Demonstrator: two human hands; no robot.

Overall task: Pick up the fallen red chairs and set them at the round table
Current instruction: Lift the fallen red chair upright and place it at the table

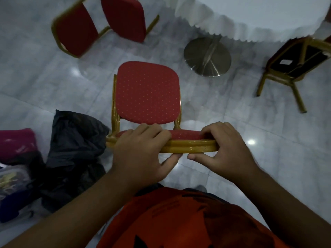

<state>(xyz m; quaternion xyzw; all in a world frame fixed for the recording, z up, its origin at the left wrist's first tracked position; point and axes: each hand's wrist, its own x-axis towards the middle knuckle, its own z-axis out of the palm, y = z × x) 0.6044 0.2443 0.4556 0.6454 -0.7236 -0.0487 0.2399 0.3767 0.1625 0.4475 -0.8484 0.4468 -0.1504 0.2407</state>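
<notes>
Head view: both hands hold the top rail of one red chair's backrest (188, 146), which stands upright on the floor (268, 131) directly in front of the person, seat (147, 93) facing the round surface (259, 17). The left hand (141, 153) has its grip closed over the rail's left half, fingers on top and thumb underneath; the right hand (223, 149) is closed on the right end in the same manner. The chair stands short of the surface's metal pedestal base (207, 57). The step in hand appears to be positioning this chair. The next move calls for pushing it forward, toward the near edge of the surface. Two more chairs remain down: one on its side at the far left (100, 24), one tipped at the right (293, 63).
</notes>
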